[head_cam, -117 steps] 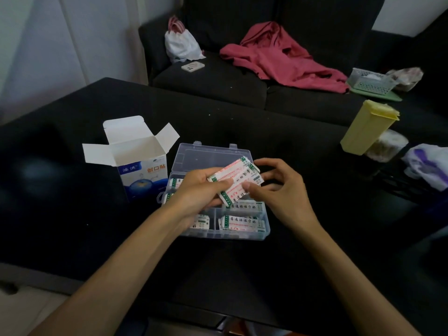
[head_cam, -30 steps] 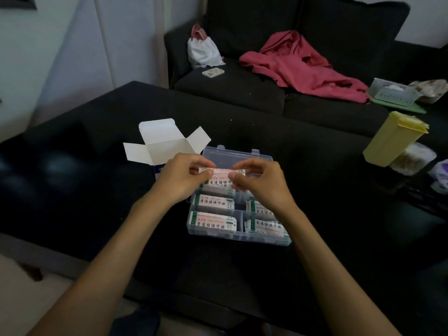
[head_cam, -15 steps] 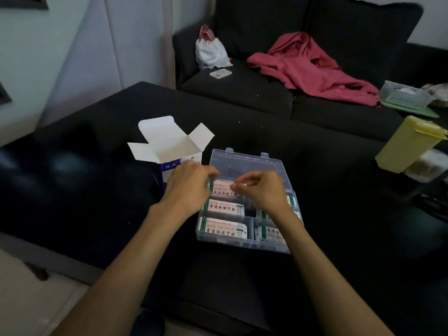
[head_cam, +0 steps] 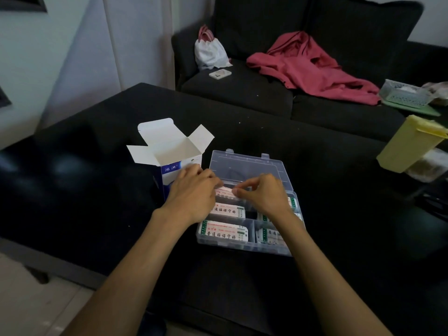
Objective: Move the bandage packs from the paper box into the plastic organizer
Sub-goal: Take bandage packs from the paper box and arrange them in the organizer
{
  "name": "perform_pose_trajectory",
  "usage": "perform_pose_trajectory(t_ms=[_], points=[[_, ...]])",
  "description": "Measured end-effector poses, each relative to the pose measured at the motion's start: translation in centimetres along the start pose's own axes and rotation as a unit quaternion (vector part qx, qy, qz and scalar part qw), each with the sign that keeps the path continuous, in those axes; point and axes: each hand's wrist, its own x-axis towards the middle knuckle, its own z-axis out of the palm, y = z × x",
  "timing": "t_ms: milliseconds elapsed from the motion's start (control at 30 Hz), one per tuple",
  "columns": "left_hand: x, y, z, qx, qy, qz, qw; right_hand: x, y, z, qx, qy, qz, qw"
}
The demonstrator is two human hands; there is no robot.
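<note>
Both hands, left hand (head_cam: pixel 191 192) & right hand (head_cam: pixel 260 194), have come down since a sec ago, pinching the bandage pack (head_cam: pixel 225 191) into the plastic organizer's (head_cam: pixel 242 248) back-left compartment, so placement is nearly done. Other compartments w/ packs: mid-left, front-left, right side too. Paper box (head_cam: pixel 169 154) stands open beside it; the part in view looks empty.

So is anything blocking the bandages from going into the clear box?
Nothing visible does. The plastic organizer has its lid open, and both hands, left hand and right hand, hold the bandage pack right over its far-left compartment.
</note>
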Motion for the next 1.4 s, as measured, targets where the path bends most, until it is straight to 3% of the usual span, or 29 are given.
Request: perform_pose_trajectory(t_ms=[200,333,433,733,933,1300,1400], points=[[0.0,0.0,-0.2,-0.027,0.014,-0.005,1.000,0.2,-1.4,-3.6,0.049,-0.020,0.032,0.998],[-0.1,0.2,-0.3,-0.051,0.021,-0.015,0.998,1.4,-2.6,-5.2,-0.099,-0.090,0.106,0.985],[-0.1,0.5,-0.3,-0.052,0.012,-0.026,0.998,1.3,-4.1,-4.5,-0.210,-0.150,0.108,0.960],[0.6,-0.1,0.4,-0.043,-0.003,-0.015,0.999,1.9,-5.5,-2.8,-0.333,-0.186,0.068,0.922],[0.1,0.0,-0.3,-0.075,-0.004,-0.051,0.996,2.9,-5.3,-2.2,-0.319,-0.250,0.097,0.909],[1.0,0.2,0.0,-0.058,-0.030,-0.081,0.995,2.5,-3.5,-3.5,-0.207,-0.253,0.102,0.939],[1.2,-0.1,0.5,-0.066,-0.040,-0.080,0.994,2.7,-3.4,-3.6,-0.231,-0.214,0.099,0.944]])
